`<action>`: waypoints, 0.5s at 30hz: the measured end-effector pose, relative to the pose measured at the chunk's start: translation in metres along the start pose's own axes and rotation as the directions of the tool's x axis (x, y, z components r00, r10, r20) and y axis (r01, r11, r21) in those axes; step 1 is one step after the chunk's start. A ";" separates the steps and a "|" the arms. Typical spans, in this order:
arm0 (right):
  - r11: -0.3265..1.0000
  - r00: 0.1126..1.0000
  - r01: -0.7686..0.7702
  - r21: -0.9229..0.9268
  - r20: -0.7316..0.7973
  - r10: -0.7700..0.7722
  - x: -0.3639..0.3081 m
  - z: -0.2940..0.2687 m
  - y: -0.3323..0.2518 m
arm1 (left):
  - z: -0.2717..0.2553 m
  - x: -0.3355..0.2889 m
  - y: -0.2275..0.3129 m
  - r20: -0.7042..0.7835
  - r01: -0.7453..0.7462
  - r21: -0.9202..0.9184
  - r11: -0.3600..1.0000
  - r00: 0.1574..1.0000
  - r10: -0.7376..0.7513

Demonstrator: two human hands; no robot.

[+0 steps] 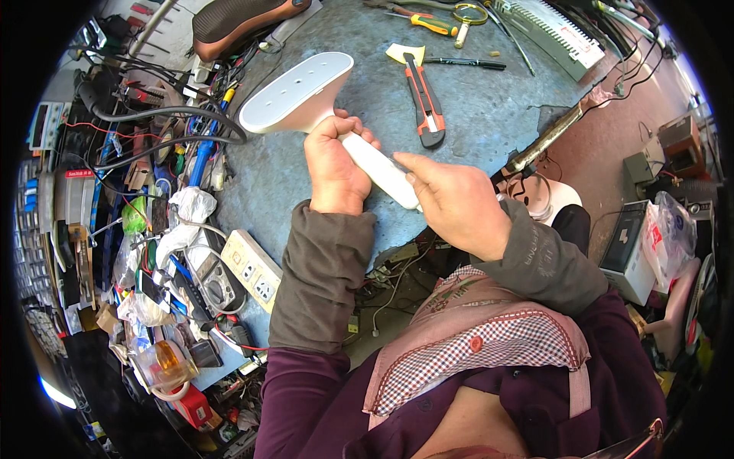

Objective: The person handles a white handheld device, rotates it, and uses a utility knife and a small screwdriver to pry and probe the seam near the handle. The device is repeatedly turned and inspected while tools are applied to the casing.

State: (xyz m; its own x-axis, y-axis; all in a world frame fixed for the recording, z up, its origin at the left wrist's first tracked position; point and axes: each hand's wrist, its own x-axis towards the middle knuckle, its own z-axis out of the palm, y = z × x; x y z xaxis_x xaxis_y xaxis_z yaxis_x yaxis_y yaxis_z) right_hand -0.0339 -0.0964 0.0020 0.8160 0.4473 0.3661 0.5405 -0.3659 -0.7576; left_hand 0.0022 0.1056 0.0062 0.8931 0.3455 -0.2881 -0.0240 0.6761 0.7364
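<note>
A white handheld garment steamer (pixel 376 167) is raised above the blue worktop, its wide head tilted up to the left. The grey face of that head shows several small holes. My left hand (pixel 336 164) is wrapped round the neck just below the head. Toward the lower end of the handle, my right hand (pixel 459 195) grips with its forefinger lying along the white casing; part of its grip is hidden behind the hand. Beyond the handle lies a red and black utility knife (pixel 424 103), its far end against a small yellow piece (pixel 405 53).
A black pen (pixel 466 63), a magnifying glass (pixel 468 17) and a yellow-handled tool (pixel 433 24) lie at the back. Cables, a power strip (pixel 251 269) and a multimeter (pixel 220 283) crowd the left. A white slotted metal case (pixel 550 34) stands at the back right.
</note>
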 end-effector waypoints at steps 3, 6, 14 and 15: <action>0.996 0.999 -0.031 -0.084 -0.020 0.029 0.002 -0.012 -0.002 | 0.001 -0.001 0.000 -0.014 0.002 0.010 1.000 1.000 -0.001; 0.987 0.998 -0.055 -0.153 -0.014 0.054 0.011 -0.027 -0.002 | 0.004 -0.004 0.001 -0.013 0.003 0.006 1.000 1.000 -0.003; 0.995 0.995 -0.008 0.099 0.101 -0.003 0.023 -0.045 0.002 | -0.001 -0.006 0.005 0.269 0.055 -0.091 0.994 0.963 -0.029; 0.996 0.994 0.002 0.091 0.108 -0.012 0.021 -0.045 0.002 | -0.002 -0.006 0.004 0.286 0.058 -0.101 0.993 0.958 -0.027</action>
State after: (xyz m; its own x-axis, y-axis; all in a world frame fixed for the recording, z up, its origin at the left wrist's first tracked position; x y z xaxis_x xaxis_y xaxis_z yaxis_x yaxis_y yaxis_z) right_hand -0.0064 -0.1240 0.0329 0.7824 0.5375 0.3147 0.5213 -0.2888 -0.8030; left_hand -0.0040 0.1082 0.0095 0.9846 0.1267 -0.1209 -0.0172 0.7573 0.6529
